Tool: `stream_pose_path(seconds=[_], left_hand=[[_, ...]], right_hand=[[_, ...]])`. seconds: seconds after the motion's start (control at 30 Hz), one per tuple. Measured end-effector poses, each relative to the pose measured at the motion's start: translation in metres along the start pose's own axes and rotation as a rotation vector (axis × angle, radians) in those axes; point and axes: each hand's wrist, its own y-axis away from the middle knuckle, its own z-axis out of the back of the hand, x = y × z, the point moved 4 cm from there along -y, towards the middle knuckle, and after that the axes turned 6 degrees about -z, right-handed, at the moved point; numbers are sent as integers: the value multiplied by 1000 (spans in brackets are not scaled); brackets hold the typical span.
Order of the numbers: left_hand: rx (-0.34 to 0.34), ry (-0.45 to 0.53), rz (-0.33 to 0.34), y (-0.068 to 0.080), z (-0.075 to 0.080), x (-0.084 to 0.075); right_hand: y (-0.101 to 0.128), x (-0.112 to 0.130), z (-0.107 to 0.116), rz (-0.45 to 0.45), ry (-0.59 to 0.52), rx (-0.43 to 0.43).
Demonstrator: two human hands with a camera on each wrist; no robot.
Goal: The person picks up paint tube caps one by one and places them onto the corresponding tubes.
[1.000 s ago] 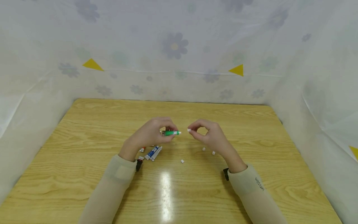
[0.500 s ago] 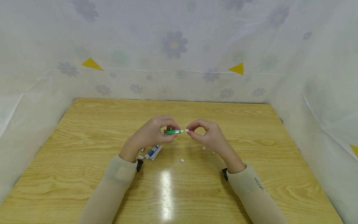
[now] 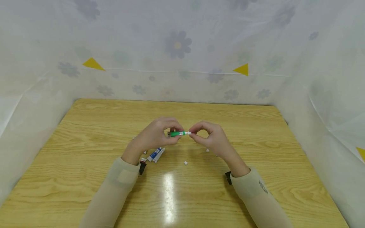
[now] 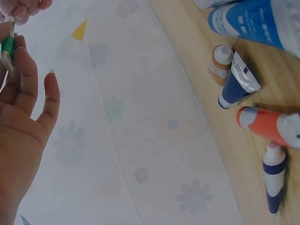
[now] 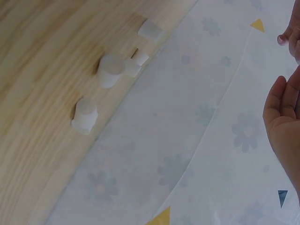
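Observation:
Above the middle of the table, my left hand [image 3: 159, 133] pinches a small green paint tube [image 3: 175, 134] between thumb and fingers, its nozzle end pointing right. The left wrist view shows the tube [image 4: 7, 47] at the upper left edge, partly covered by fingers. Facing it, my right hand [image 3: 212, 134] pinches a small white cap [image 3: 190, 133] with thumb and index finger. The cap sits right at the tube's nozzle, in line with it. In the right wrist view the right hand [image 5: 283, 117] shows only in part, and its fingertips are cut off by the frame.
By the left wrist lie several paint tubes, among them a blue one [image 3: 155, 154], an orange one [image 4: 265, 124] and a dark blue one [image 4: 238, 84]. Several loose white caps [image 5: 111, 70] lie on the wooden table [image 3: 182, 202]. A flowered white sheet [image 3: 176, 63] surrounds it.
My left hand has moved slightly right with the green tube, and my right hand slightly left with the cap. The gap between nozzle and cap has closed.

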Motion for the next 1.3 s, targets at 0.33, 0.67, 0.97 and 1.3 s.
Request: stream_pose_path(seconds=[0.33, 0.67, 0.97, 1.3], left_hand=[[8, 26, 6, 0, 0, -2], [7, 4, 7, -1, 0, -2], [-27, 6, -11, -1, 1, -2], [-63, 32, -20, -3, 2, -3]], right_hand=[[0, 1, 0, 9, 8, 0], [0, 3, -2, 31, -7, -1], [-1, 3, 0, -1, 8, 0], [0, 3, 0, -1, -46, -11]])
